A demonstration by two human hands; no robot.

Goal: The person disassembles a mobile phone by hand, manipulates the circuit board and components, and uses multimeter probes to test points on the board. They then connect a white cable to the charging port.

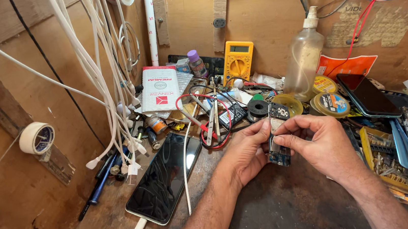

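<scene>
In the head view, both hands meet over the middle of a cluttered wooden workbench, holding a small dark circuit board upright between them. The left hand pinches the board's left edge with thumb and fingertips closed lightly on it; the right hand curls in from the other side, its fingers closed on the board's upper right edge, so neither hand has any open gap to speak of. The board looks thin, light and stiff, with small parts on its face, so it likely bends poorly and could be harmed by pressure on those parts; the bare edges, where the fingers already sit, seem the safest hold. Just left of the hands lies a black smartphone, face up, with a white cable plugged into its near end. Behind the hands are red-handled tweezers and leads, a yellow multimeter, a clear plastic bottle and tins of solder wick. A roll of white tape hangs on the left wall.
</scene>
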